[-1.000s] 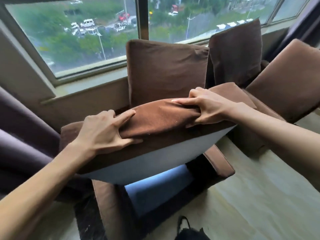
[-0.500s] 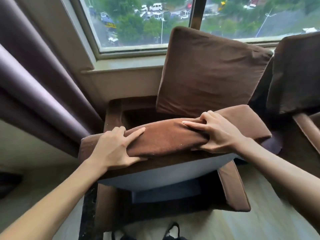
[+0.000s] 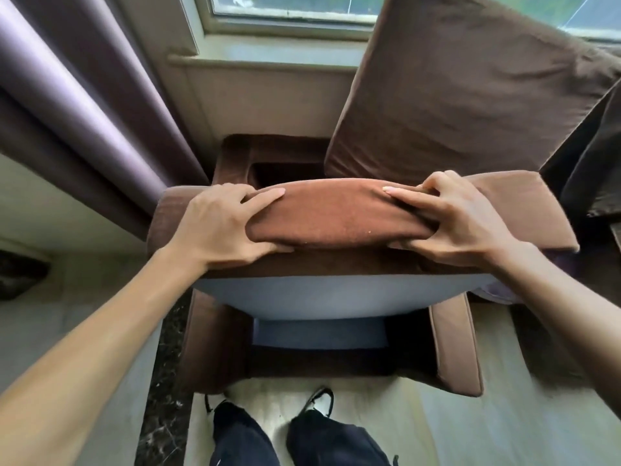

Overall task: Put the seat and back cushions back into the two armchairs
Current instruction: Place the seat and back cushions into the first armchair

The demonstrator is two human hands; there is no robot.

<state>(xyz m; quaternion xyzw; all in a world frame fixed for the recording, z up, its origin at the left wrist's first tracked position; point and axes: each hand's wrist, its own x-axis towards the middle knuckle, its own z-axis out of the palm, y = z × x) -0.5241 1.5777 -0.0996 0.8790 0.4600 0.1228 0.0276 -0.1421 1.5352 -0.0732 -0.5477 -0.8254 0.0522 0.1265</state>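
Note:
I hold a brown seat cushion (image 3: 336, 216) with a pale grey underside over the open frame of a brown armchair (image 3: 457, 348). My left hand (image 3: 218, 227) grips the cushion's near edge on the left, and my right hand (image 3: 453, 216) grips it on the right. The cushion is tilted, its near edge raised towards me. A brown back cushion (image 3: 470, 89) stands upright at the back of the chair, leaning against the window sill. The chair's seat base (image 3: 319, 334) shows bluish grey beneath the held cushion.
A purple curtain (image 3: 84, 112) hangs at the left beside the chair. A window (image 3: 289, 8) and its sill run behind. A second dark armchair (image 3: 598, 163) touches the right edge. My legs and shoes (image 3: 295, 432) stand on pale floor in front; a dark marble strip (image 3: 161, 398) lies left.
The view has tipped down and moved closer over the chair. Both hands kept their grip and the cushion has come lower over the seat frame.

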